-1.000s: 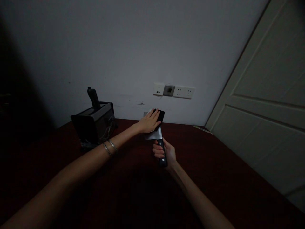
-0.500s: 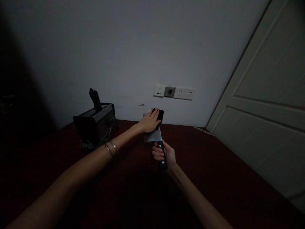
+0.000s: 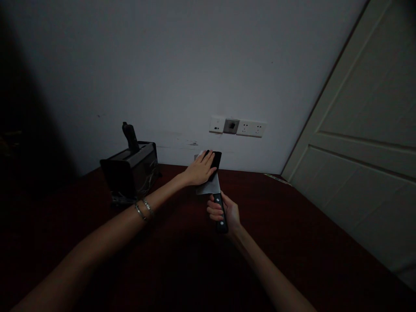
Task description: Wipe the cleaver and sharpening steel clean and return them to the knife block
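Observation:
My right hand (image 3: 225,211) is wrapped round the black riveted handle of a cleaver (image 3: 221,212), whose broad steel blade (image 3: 209,186) points away from me over the dark red table (image 3: 292,234). My left hand (image 3: 198,170) lies flat on a black cloth or pad (image 3: 216,159), fingers stretched out, pressing it onto the blade's far part. Two thin bangles (image 3: 143,208) sit on my left wrist.
A dark knife block (image 3: 131,173) with one black handle (image 3: 129,134) sticking up stands at the left on the table, near the wall. A strip of wall sockets (image 3: 238,126) is behind my hands. A pale panelled door (image 3: 360,151) fills the right side.
My left hand and the black cloth have slid slightly back toward me along the blade. The right hand and knife have barely moved.

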Demonstrator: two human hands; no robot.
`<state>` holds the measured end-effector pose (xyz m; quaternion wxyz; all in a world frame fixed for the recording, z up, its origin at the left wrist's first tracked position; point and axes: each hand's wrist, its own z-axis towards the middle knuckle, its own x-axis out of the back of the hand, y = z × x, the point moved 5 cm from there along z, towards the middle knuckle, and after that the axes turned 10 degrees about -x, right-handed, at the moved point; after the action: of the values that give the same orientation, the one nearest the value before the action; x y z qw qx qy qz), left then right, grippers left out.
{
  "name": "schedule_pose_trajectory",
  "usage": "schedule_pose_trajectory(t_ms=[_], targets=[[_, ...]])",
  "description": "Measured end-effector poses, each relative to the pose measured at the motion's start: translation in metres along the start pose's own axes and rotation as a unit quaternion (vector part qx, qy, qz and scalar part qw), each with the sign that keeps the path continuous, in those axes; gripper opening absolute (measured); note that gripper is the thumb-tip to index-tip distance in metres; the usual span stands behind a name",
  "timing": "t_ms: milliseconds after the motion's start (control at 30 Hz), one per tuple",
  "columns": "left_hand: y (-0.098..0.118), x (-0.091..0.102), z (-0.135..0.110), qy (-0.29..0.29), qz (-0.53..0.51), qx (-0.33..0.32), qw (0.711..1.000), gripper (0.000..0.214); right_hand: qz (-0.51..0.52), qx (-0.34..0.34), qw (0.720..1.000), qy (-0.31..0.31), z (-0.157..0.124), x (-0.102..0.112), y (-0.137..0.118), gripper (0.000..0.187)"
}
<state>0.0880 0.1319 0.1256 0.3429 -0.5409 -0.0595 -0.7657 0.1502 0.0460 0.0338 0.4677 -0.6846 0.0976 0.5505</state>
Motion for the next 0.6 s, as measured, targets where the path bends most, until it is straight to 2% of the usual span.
schedule_pose_trajectory(t_ms=[100, 167, 333, 400, 600], targets=[[0.022, 0.002, -0.013, 0.004, -0.005, -0.053, 0.999, 0.061, 0.003, 0.024, 1.000, 0.013, -0.003, 0.000, -0.008, 0.029], [0.027, 0.002, -0.017, 0.005, -0.006, -0.067, 0.998, 0.061, 0.003, 0.029, 0.999, 0.016, -0.004, -0.001, -0.009, 0.029], [-0.004, -0.002, -0.010, -0.014, -0.003, -0.014, 1.000, 0.062, -0.001, 0.012, 1.000, 0.000, -0.002, -0.002, -0.003, 0.026], [-0.007, -0.001, -0.012, -0.013, -0.001, -0.013, 1.000, 0.061, -0.001, 0.009, 1.000, -0.006, -0.003, -0.002, -0.004, 0.027], [0.029, 0.008, -0.030, -0.010, 0.002, -0.092, 0.996, 0.060, 0.018, 0.032, 0.999, 0.000, -0.008, -0.003, -0.014, 0.028]])
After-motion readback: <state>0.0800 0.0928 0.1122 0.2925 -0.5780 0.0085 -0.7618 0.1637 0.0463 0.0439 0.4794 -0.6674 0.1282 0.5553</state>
